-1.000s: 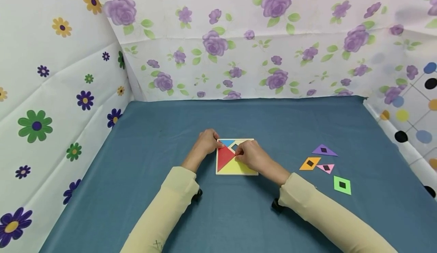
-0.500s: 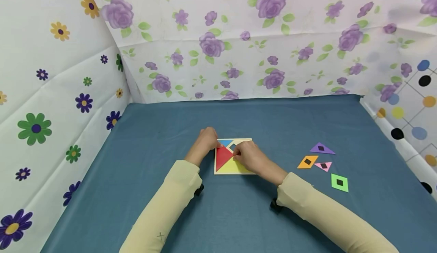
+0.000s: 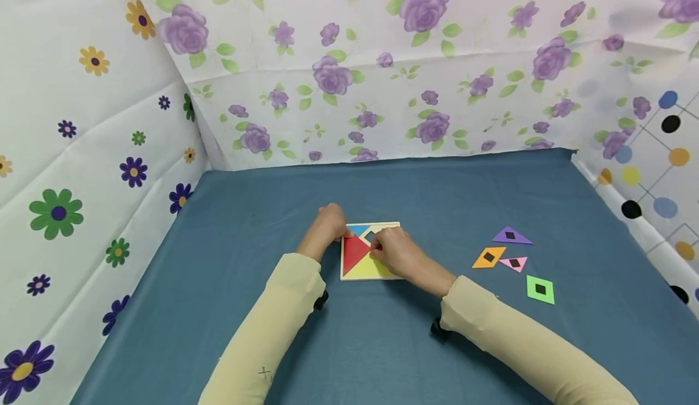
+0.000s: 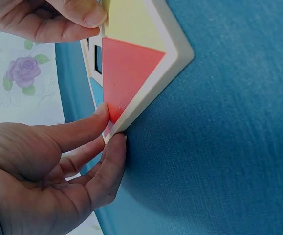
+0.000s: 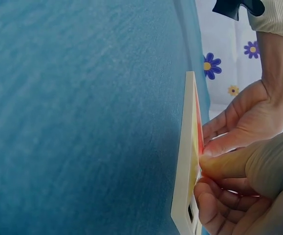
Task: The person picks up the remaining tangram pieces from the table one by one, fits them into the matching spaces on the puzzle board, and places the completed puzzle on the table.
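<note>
- While our left hand [image 3: 327, 226] and right hand [image 3: 401, 253] work at a flat puzzle tray [image 4: 154, 85] on blue cloth [image 3: 377, 344], its red triangle [image 4: 125, 71] lies directly between the two sets of fingertips.
- Our left hand grips the tray's far corner on its own side, thumb on the red triangle's tip, fingers against the outside of the rim. Our right hand is curled, thumb and fingers bunched narrowly at the triangle's inner point; whether they pinch it, we cannot tell.
- Seating the red triangle looks to be the step in hand. We would do well to hold the corner firmly, ease the inner point down beside the yellow triangle [image 3: 374, 268], then press evenly until every edge sits flush.
- Inside the tray, we make out three pieces: red between the hands, yellow partly under the right hand, and a blue triangle [image 3: 357, 229] near the left thumb. Bare tray with a square opening [image 4: 98, 59] shows beside the right fingers.
- Outside it, well beyond the right hand, we see a purple triangle [image 3: 519, 238], an orange parallelogram [image 3: 496, 252], a pink triangle [image 3: 521, 263] and a green square [image 3: 548, 291], each with a dark square mark.
</note>
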`<state>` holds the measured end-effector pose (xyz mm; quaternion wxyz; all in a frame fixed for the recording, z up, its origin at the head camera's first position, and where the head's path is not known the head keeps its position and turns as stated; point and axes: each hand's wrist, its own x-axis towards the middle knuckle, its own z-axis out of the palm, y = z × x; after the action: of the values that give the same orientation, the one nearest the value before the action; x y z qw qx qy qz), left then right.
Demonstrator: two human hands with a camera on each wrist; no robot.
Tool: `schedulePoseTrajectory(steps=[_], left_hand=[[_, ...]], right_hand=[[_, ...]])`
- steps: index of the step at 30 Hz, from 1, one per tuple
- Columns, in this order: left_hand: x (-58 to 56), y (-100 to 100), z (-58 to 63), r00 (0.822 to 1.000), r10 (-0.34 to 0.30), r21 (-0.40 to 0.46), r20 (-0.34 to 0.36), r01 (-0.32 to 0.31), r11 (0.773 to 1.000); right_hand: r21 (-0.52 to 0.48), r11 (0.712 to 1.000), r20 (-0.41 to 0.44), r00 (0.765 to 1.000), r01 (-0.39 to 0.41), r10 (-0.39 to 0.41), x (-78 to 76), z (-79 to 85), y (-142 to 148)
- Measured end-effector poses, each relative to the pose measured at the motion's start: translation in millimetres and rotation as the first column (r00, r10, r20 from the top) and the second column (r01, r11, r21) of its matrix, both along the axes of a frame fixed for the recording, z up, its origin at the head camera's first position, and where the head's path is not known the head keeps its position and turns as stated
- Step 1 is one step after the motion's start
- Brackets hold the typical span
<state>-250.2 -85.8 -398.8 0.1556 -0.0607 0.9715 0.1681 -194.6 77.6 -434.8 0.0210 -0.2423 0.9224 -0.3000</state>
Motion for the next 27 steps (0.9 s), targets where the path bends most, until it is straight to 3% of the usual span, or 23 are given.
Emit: schedulePoseTrajectory(steps=[9,17,27], left_hand=[[-3.5,1,-1.3,1.0,0.004,-0.023,0.031,-0.003,1.0],[-2.3,-1,-0.2,0.998,0.038,0.031,0.041,-0.039,0.999],[-7.5,-1,-0.1,0.993,0.079,0.113,0.088,-0.089,0.99]], right_hand=[[0.041,0.999,-0.049,0.999,0.002,0.0,4.5,7.6,11],[0.054,0.999,-0.06,0.998,-0.003,0.006,14.9,25.4,38],[0.062,0.996,-0.057,0.996,0.068,-0.064,22.2,42.3,72]])
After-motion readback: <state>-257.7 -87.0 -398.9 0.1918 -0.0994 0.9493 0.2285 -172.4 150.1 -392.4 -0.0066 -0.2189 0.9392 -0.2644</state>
